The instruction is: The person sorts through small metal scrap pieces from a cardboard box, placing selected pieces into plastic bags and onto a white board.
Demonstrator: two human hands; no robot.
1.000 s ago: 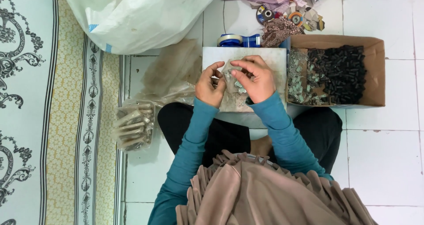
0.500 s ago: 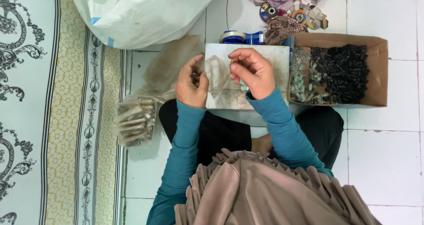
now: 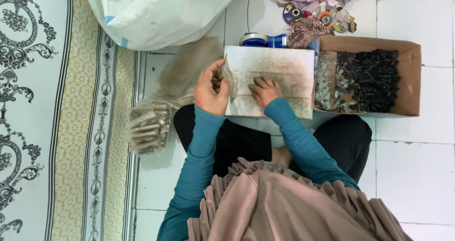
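I sit cross-legged on a tiled floor with a worn white board (image 3: pixel 284 66) in front of my lap. My left hand (image 3: pixel 211 92) holds a small clear packet with dark pieces inside (image 3: pixel 230 80) at the board's left edge, fingers closed round it. My right hand (image 3: pixel 264 89) rests flat on the board near its middle, fingers curled down, and I cannot see anything in it. To the right stands an open cardboard box (image 3: pixel 412 80) filled with small black pieces (image 3: pixel 374 80) and clear packets (image 3: pixel 327 80).
A stack of filled clear packets (image 3: pixel 147 127) lies on the floor at my left, with loose clear bags (image 3: pixel 187 68) above it. A large white sack (image 3: pixel 161 9) lies behind. A blue tape dispenser (image 3: pixel 263 40), tape rolls and cloth scraps (image 3: pixel 308 30) sit beyond the board. A patterned rug (image 3: pixel 57 113) runs along the left.
Both hands were together on the packet over the board. The left hand has carried the packet to the board's left edge, and the right hand has dropped onto the board.
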